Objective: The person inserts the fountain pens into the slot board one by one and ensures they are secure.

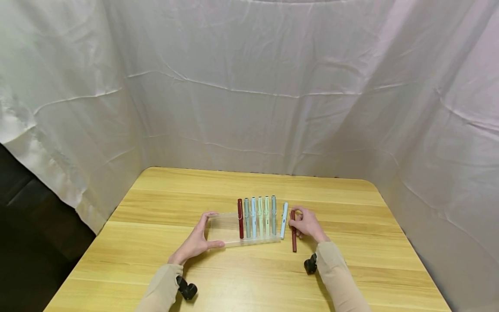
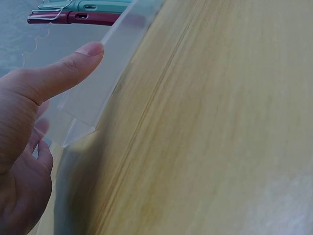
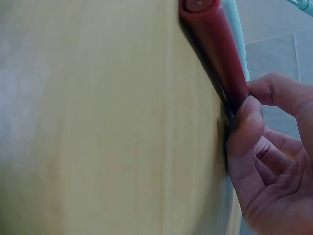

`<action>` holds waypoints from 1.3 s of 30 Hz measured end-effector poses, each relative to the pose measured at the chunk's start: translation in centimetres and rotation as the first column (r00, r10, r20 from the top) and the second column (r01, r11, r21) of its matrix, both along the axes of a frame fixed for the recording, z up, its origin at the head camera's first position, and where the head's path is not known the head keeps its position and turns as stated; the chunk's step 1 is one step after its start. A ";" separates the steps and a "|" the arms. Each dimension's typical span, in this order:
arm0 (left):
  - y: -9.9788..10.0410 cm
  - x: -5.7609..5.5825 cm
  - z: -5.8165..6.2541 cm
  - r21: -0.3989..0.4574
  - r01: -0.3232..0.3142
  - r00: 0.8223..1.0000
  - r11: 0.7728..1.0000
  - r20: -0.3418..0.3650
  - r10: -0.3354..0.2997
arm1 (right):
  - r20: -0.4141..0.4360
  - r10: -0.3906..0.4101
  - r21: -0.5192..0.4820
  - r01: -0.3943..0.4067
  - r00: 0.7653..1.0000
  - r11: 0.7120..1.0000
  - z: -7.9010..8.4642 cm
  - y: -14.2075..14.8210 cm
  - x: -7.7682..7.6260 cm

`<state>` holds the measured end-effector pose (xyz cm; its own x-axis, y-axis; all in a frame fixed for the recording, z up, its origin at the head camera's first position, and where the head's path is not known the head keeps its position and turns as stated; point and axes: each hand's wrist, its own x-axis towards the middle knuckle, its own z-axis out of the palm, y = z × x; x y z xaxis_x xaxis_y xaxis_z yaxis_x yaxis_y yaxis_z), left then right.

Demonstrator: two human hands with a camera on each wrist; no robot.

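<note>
A clear plastic pen rack (image 1: 223,229) sits on the table, its left end held by my left hand (image 1: 196,241), thumb along the front edge and fingers at the back. In the left wrist view the thumb lies over the clear wall (image 2: 110,73). Several pens lie side by side on the rack's right part: a dark red pen (image 1: 240,219) at the left, then grey-green, light blue and light green ones. Beside the rack's right end is another light blue pen (image 1: 284,221). My right hand (image 1: 306,223) pinches a second dark red pen (image 3: 220,54) near its far end.
The wooden table (image 1: 249,277) has rounded far corners. Pale cloth (image 1: 249,121) hangs behind it and on both sides. A dark area (image 1: 31,216) shows past the left edge. Each wrist carries a small black camera (image 1: 187,289).
</note>
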<state>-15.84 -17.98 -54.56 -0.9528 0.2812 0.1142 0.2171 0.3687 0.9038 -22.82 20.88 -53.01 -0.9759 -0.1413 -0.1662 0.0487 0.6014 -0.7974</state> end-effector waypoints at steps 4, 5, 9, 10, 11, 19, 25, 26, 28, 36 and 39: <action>0.0 0.0 0.0 -0.001 0.001 1.000 1.000 0.002 -0.001 | 0.003 -0.007 -0.016 0.007 1.000 1.000 0.1 0.0 0.0; 0.0 0.0 0.0 -0.002 0.000 1.000 1.000 0.003 0.000 | -0.003 -0.007 -0.017 0.007 1.000 1.000 0.1 0.0 0.0; 0.0 0.1 0.0 0.001 -0.002 1.000 1.000 0.009 0.002 | -0.024 -0.004 -0.020 0.003 1.000 1.000 0.1 0.0 0.1; -0.1 0.1 0.0 0.002 -0.002 1.000 1.000 0.010 0.002 | -0.028 -0.003 -0.019 0.003 1.000 1.000 0.1 0.1 0.1; -0.1 0.1 0.0 0.003 -0.002 1.000 1.000 0.011 0.002 | -0.031 -0.002 -0.018 0.002 1.000 1.000 0.1 0.1 0.1; 0.0 0.0 0.0 0.007 0.005 1.000 1.000 -0.001 -0.005 | -0.021 -0.026 -0.034 0.025 0.999 0.999 0.1 0.2 0.3; 0.0 0.0 0.0 0.007 0.009 1.000 1.000 0.000 -0.009 | -0.007 -0.042 -0.074 0.041 0.999 0.996 0.3 0.2 0.5; 0.0 0.1 0.0 0.006 0.009 1.000 1.000 -0.001 -0.009 | -0.005 -0.047 -0.081 0.046 0.999 0.996 0.3 0.2 0.6; 0.0 0.1 0.0 0.004 0.008 1.000 1.000 -0.001 -0.008 | -0.007 -0.046 -0.089 0.045 0.999 0.995 0.4 0.2 0.7; 0.0 0.1 0.0 0.001 0.007 1.000 1.000 0.002 -0.007 | 0.001 -0.058 -0.139 0.058 0.998 0.989 0.5 0.4 0.8; -0.1 0.1 0.0 0.002 0.007 1.000 1.000 0.002 -0.007 | -0.014 -0.056 -0.153 0.054 0.998 0.987 0.5 0.5 0.9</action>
<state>-15.76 -18.04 -54.56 -0.9510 0.2880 0.1125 0.2178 0.3656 0.9049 -21.91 21.39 -52.56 -0.9856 -0.1096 -0.1288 0.0628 0.4699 -0.8805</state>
